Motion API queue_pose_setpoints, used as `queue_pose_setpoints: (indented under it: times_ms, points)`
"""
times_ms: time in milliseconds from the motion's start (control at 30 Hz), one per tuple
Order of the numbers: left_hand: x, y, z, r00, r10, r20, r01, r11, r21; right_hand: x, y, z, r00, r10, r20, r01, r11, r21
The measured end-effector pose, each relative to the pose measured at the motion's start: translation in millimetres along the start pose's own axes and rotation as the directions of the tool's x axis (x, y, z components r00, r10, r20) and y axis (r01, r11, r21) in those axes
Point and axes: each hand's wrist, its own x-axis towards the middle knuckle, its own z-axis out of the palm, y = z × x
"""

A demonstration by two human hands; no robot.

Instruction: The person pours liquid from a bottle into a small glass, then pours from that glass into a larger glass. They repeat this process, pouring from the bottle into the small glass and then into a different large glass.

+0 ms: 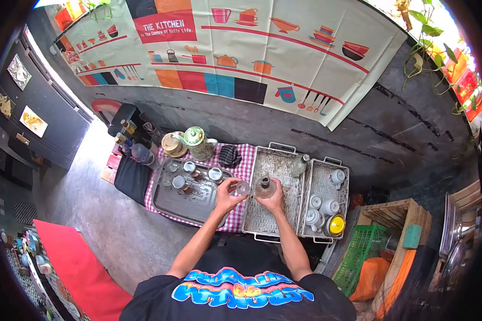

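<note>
The glass bottle (pixel 265 187) is above the larger basket (pixel 262 220), right hand's (pixel 271 201) fingers clamped round its body (likely slick, fragile; a sound hold); left hand's (pixel 227 196) fingers pinch a small glass (pixel 242 188) near the basket's left rim; beyond lies the tray's (pixel 195 213) raised edge; roomier over the basket's middle.

A printed banner (pixel 225 51) reading "THE KITCHEN" hangs across the dark wall (pixel 359 123) at the far side, with leafy vines (pixel 432 31) trailing down at far right. At left stands a dark door (pixel 64 136) bearing a picture sheet (pixel 33 122). A flat red surface (pixel 80 262) fills the near left, above the grey floor (pixel 91 208). To the right, a wooden crate (pixel 420 227) holds a green plastic basket (pixel 363 249) and an orange cloth (pixel 370 279). A green patterned teapot (pixel 200 144) stands near the wall, just beside a crumpled black cloth (pixel 230 155).
</note>
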Motion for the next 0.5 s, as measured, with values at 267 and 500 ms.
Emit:
queue_pose_setpoints:
  times_ms: [267, 500]
  points:
    - [17, 3, -10, 0.990, 0.090, 0.112, -0.088, 0.996, -0.020, 15, -60, -30, 0.973, -0.230, -0.003, 0.228, 0.968, -0.108]
    - [28, 18, -18, 0.974, 0.129, 0.185, -0.131, 0.991, -0.001, 26, -94, -55, 0.946, -0.321, 0.039, 0.308, 0.856, -0.415]
